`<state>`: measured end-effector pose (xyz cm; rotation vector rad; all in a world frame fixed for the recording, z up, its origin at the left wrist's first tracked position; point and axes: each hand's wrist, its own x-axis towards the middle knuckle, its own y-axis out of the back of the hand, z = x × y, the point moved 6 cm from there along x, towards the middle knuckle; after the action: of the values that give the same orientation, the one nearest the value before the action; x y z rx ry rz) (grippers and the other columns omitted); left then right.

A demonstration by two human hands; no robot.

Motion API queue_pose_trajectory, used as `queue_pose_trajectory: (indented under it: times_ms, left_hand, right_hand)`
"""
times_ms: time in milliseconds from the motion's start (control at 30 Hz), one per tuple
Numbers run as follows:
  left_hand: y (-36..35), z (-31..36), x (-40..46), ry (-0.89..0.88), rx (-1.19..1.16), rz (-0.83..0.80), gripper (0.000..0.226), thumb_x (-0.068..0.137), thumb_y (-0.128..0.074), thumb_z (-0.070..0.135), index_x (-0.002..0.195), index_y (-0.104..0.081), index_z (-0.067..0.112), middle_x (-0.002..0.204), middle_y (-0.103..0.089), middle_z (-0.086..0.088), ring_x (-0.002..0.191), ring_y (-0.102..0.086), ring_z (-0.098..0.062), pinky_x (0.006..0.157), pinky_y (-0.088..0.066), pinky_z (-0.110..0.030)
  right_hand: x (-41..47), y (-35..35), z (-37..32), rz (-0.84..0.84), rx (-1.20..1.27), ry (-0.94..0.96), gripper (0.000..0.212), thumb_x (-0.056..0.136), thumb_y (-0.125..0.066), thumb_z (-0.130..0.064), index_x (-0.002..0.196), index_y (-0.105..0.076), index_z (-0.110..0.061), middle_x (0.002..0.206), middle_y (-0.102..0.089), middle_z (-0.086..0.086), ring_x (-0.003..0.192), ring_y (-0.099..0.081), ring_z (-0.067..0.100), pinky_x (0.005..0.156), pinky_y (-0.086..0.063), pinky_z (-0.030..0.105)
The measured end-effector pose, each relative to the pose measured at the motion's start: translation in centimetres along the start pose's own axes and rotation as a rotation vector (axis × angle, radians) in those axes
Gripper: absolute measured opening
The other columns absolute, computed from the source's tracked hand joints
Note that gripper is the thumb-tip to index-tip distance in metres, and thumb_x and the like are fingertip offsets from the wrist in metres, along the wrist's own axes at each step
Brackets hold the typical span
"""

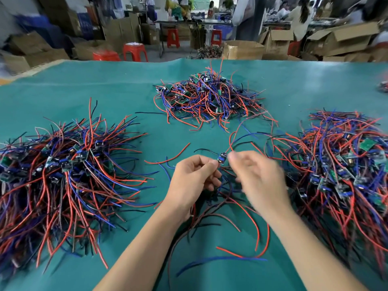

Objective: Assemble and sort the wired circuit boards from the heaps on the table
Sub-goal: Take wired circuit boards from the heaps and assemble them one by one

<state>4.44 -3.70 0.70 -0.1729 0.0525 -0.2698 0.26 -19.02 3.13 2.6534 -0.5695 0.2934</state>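
A small wired circuit board (pixel 222 158) with a blue part is held above the middle of the green table (pixel 84 85). My left hand (pixel 194 175) pinches it between thumb and fingertips. Red, blue and black wires trail from the board upward and down under both hands. My right hand (pixel 258 177) is blurred right beside the board, fingers curled, and its grip on the wires is unclear. Heaps of wired boards lie to the left (pixel 63 171), at the far centre (pixel 207 97) and to the right (pixel 344 164).
Loose red, blue and black wires (pixel 231 257) lie on the table between my forearms. Beyond the table's far edge stand red stools (pixel 134 51), cardboard boxes (pixel 243 50) and people at other benches.
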Motion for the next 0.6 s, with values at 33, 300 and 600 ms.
queue_pose_trajectory:
  times_ms: [33,300,600]
  left_hand:
    - [-0.1,0.1,0.0,-0.018,0.027,-0.019,0.015,0.097,-0.060,0.007,0.082,-0.062,0.008,0.065,-0.065,-0.003,0.053,-0.059,-0.012,0.050,-0.045,-0.020]
    - [-0.7,0.3,-0.4,-0.086,0.113,-0.076,0.015,0.095,-0.065,0.009,0.080,-0.067,0.007,0.067,-0.067,-0.006,0.051,-0.057,-0.012,0.046,-0.042,-0.019]
    - [-1.8,0.6,-1.0,-0.053,0.170,-0.202,0.015,0.096,-0.061,0.008,0.084,-0.067,0.003,0.061,-0.065,-0.004,0.043,-0.054,-0.013,0.041,-0.036,-0.018]
  right_hand:
    - [-0.4,-0.9,-0.3,-0.052,-0.054,0.051,0.042,0.083,-0.060,-0.060,0.082,-0.074,-0.020,0.072,-0.073,-0.011,0.062,-0.066,0.004,0.063,-0.053,0.032]
    - [-0.3,-1.0,-0.1,-0.098,0.189,-0.009,0.018,0.071,-0.075,-0.046,0.079,-0.077,-0.030,0.066,-0.072,-0.007,0.058,-0.061,0.002,0.058,-0.045,0.024]
    - [0.4,1.3,0.3,0.186,0.125,0.069,0.015,0.073,-0.074,-0.047,0.082,-0.076,-0.036,0.064,-0.070,-0.016,0.056,-0.059,0.000,0.060,-0.048,0.031]
